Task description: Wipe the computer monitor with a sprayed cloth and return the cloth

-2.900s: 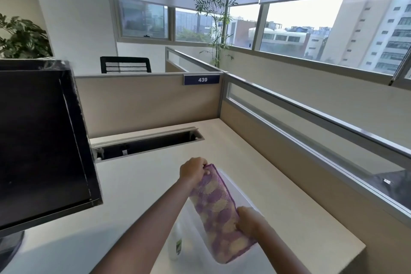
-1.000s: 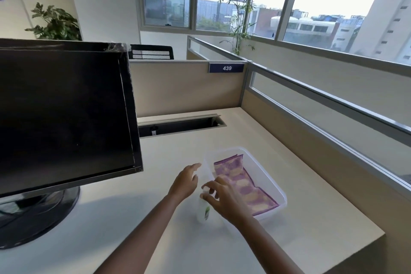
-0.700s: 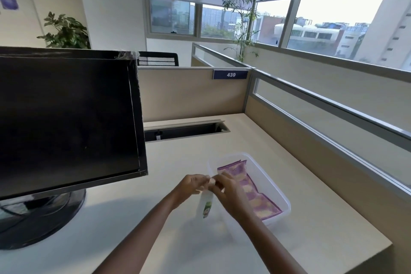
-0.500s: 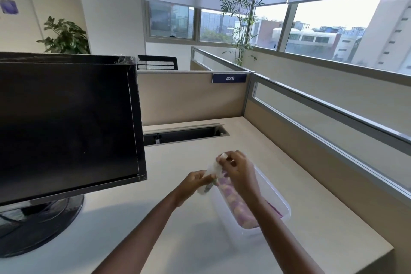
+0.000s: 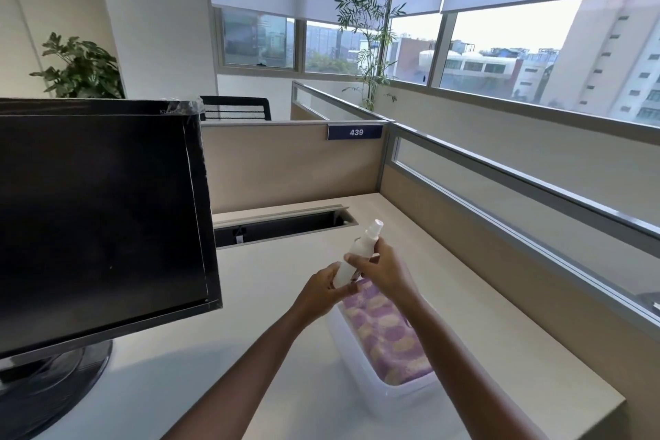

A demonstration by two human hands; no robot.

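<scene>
Purple-and-cream cloth (image 5: 385, 339) lies folded in a clear plastic tub (image 5: 410, 393), just below the fingers of both hands and on the person's side of them. Above it, the left hand (image 5: 323, 291) curls its fingers round the bottom of a white spray bottle (image 5: 359, 254), and the right hand (image 5: 384, 270) wraps its fingers round the bottle's middle. The bottle tilts, nozzle up and away from the fingers. Well left of the fingers stands the black monitor (image 5: 100, 218), screen dark, on the pale desk (image 5: 500, 350). Beyond the fingertips lies an open cable slot (image 5: 282, 225).

Bright window daylight, wide-angle edge distortion
</scene>
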